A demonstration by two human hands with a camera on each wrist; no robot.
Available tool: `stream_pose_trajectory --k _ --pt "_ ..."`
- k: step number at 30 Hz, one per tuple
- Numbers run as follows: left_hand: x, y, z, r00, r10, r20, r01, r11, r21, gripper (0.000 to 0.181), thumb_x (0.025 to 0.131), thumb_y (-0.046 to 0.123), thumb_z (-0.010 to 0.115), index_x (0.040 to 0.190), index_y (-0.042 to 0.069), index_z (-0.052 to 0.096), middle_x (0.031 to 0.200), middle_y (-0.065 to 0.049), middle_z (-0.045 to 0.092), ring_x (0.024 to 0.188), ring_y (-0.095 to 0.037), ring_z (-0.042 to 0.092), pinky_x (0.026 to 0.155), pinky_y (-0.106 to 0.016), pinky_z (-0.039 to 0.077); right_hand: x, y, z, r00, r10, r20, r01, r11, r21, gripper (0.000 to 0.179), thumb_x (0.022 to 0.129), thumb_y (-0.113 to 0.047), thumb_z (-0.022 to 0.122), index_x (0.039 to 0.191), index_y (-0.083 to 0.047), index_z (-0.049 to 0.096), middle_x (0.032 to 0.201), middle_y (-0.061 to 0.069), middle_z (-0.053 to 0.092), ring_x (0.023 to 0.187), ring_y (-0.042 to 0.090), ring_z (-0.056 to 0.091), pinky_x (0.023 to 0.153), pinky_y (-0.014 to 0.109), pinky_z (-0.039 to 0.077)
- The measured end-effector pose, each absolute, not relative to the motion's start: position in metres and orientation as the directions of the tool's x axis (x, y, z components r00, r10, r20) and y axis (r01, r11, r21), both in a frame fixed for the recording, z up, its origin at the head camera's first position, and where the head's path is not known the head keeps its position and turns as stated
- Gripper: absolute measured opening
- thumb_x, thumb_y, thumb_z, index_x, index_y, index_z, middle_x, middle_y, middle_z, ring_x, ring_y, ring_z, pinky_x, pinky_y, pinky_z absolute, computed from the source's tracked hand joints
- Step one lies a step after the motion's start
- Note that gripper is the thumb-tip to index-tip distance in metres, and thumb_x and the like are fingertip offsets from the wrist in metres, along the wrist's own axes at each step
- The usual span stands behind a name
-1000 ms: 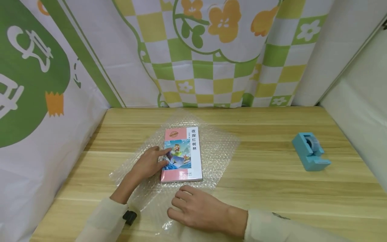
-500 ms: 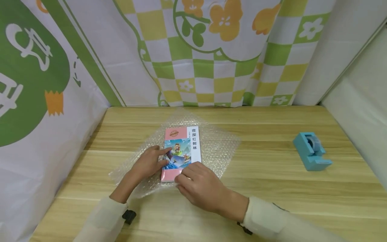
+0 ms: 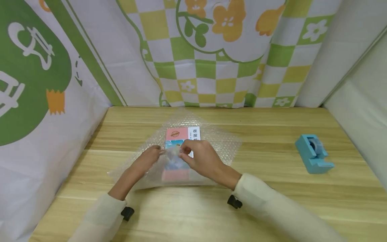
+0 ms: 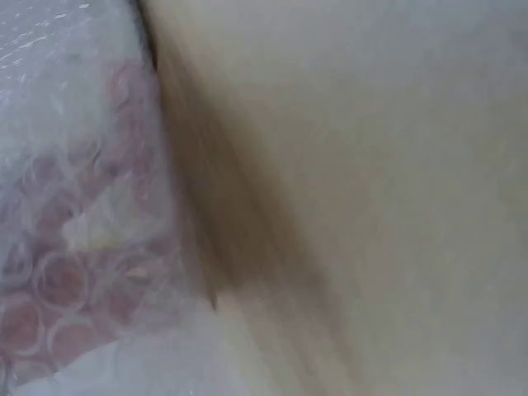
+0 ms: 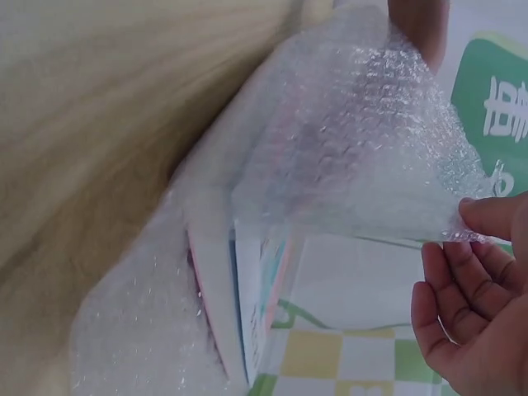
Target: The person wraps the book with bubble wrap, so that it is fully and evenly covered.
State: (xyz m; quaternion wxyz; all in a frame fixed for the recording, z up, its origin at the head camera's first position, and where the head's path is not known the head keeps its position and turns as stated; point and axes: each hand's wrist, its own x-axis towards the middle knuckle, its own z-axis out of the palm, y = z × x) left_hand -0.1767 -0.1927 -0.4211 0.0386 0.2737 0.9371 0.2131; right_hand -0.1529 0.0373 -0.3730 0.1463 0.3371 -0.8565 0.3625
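A pink and white paperback book [image 3: 177, 133] lies on a sheet of bubble wrap [image 3: 222, 143]. My right hand [image 3: 205, 159] pinches the near corner of the sheet between thumb and fingers, and that flap is folded up over the lower half of the book. In the right wrist view the flap slants from the book's edge up to the pinching right hand [image 5: 487, 289]. My left hand [image 3: 144, 163] rests at the book's left side, its fingertips partly hidden by the raised flap. The left wrist view shows the bubble wrap [image 4: 62, 280] over pink cover, without the hand.
A blue tape dispenser [image 3: 312, 158] with a roll of clear tape stands on the right of the wooden table [image 3: 272, 195]. Patterned cloth [image 3: 205, 74] hangs behind the table's back edge, and white sheeting [image 3: 81, 111] closes the left side.
My right hand has taken the near corner of the bubble wrap and carried it up and away from me over the book. The left hand has stayed at the book's left side.
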Motion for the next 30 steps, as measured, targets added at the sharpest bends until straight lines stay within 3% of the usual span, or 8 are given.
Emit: stream_pose_trajectory --k 7,12,17,18,21,24,26,30 --pt "-0.185 -0.198 -0.412 -0.827 0.559 -0.064 0.517 0.799 0.307 0.029 0.09 -0.006 0.042 0.111 -0.001 0.06 0.101 -0.019 0.056 0.089 -0.03 0.055 0.073 -0.039 0.047 -0.17 0.034 -0.381 -0.797 -0.419 0.435 -0.604 0.538 -0.588 0.013 0.077 -0.019 0.07 0.082 -0.014 0.059 0.066 -0.012 0.057 0.059 -0.001 0.052 0.058 0.02 0.044" --pt "-0.189 -0.201 -0.407 -0.819 0.555 -0.144 0.489 0.808 0.329 0.032 0.091 -0.005 0.04 0.117 0.0 0.057 0.113 -0.023 0.052 0.104 -0.037 0.049 0.085 -0.044 0.042 -0.183 0.035 -0.389 -0.868 -0.372 0.33 -0.494 0.566 -0.66 0.013 0.076 -0.019 0.071 0.08 -0.013 0.06 0.064 -0.011 0.055 0.057 0.001 0.051 0.057 0.021 0.043" --pt "-0.193 -0.21 -0.404 -0.794 0.592 -0.139 0.514 0.775 0.367 0.029 0.09 -0.002 0.048 0.117 0.001 0.058 0.11 -0.019 0.055 0.102 -0.033 0.051 0.083 -0.041 0.043 -0.195 0.031 -0.398 -0.893 -0.375 0.25 -0.437 0.587 -0.682 0.013 0.077 -0.02 0.071 0.081 -0.012 0.061 0.067 -0.009 0.055 0.06 0.005 0.051 0.058 0.021 0.044" --pt "-0.194 -0.211 -0.404 -0.791 0.598 -0.129 0.517 0.767 0.379 0.029 0.09 -0.001 0.048 0.117 0.0 0.058 0.11 -0.018 0.056 0.101 -0.031 0.052 0.081 -0.04 0.044 -0.196 0.03 -0.4 -0.896 -0.378 0.235 -0.429 0.592 -0.682 0.014 0.077 -0.021 0.071 0.082 -0.012 0.061 0.068 -0.008 0.055 0.061 0.005 0.052 0.058 0.021 0.044" --pt "-0.197 -0.215 -0.404 -0.779 0.618 -0.104 0.524 0.733 0.433 0.031 0.091 0.0 0.045 0.12 0.002 0.056 0.084 -0.01 0.058 0.07 -0.017 0.054 0.064 -0.033 0.046 -0.201 0.028 -0.405 -0.904 -0.376 0.202 -0.407 0.618 -0.672 0.015 0.077 -0.022 0.071 0.083 -0.012 0.061 0.067 -0.008 0.056 0.06 0.005 0.052 0.057 0.021 0.044" --pt "-0.199 -0.217 -0.404 -0.779 0.621 -0.085 0.511 0.708 0.489 0.035 0.092 0.0 0.041 0.124 0.004 0.053 0.062 -0.002 0.046 0.048 -0.007 0.033 0.051 -0.027 0.037 -0.204 0.029 -0.41 -0.916 -0.368 0.163 -0.377 0.645 -0.665 0.016 0.077 -0.022 0.071 0.084 -0.012 0.061 0.067 -0.007 0.057 0.058 0.005 0.053 0.056 0.021 0.044" --pt "-0.199 -0.217 -0.405 -0.79 0.608 -0.082 0.492 0.708 0.507 0.036 0.092 0.001 0.04 0.125 0.006 0.052 0.056 0.002 0.039 0.044 -0.004 0.024 0.048 -0.025 0.034 -0.205 0.03 -0.414 -0.919 -0.368 0.141 -0.365 0.66 -0.657 0.017 0.077 -0.022 0.071 0.085 -0.011 0.061 0.068 -0.006 0.058 0.057 0.005 0.053 0.055 0.021 0.044" --pt "-0.195 -0.216 -0.408 -0.826 0.559 -0.071 0.449 0.73 0.516 0.034 0.094 0.008 0.042 0.127 0.008 0.051 0.059 0.001 0.044 0.043 -0.006 0.029 0.051 -0.027 0.038 -0.207 0.031 -0.421 -0.913 -0.387 0.13 -0.375 0.67 -0.641 0.017 0.077 -0.022 0.07 0.087 -0.011 0.061 0.069 -0.005 0.058 0.058 0.005 0.053 0.054 0.02 0.045"
